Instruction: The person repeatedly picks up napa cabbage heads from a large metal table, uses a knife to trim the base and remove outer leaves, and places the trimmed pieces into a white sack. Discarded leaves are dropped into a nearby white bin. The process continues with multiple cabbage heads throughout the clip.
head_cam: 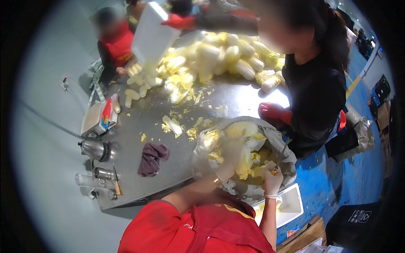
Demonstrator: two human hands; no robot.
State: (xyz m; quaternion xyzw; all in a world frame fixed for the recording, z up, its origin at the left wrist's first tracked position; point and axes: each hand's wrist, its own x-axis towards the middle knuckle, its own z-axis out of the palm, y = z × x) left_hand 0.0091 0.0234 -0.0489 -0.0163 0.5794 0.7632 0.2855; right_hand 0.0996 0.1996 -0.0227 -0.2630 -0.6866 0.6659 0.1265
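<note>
A large grey woven sack (286,151) lies open at the table's near right edge, with napa cabbages (242,129) and loose yellow leaves inside. My right hand (272,180), in a pale thin glove, is closed on a knife (274,170) over the sack's right side; its handle end shows and the blade is hard to make out. My left hand (227,170) reaches into the sack's left part beside a cabbage (244,158). It is blurred, so its fingers and any hold cannot be told. A trimmed cabbage piece (173,126) lies on the metal table beyond the sack.
Cabbages (232,55) are heaped at the back of the metal table (126,164). A co-worker in red gloves stands right, holding up a white box (155,34); another is back left. A purple cloth (153,159), kettle (94,149) and wooden-handled knife (117,183) lie left; a white bin (292,202) stands below.
</note>
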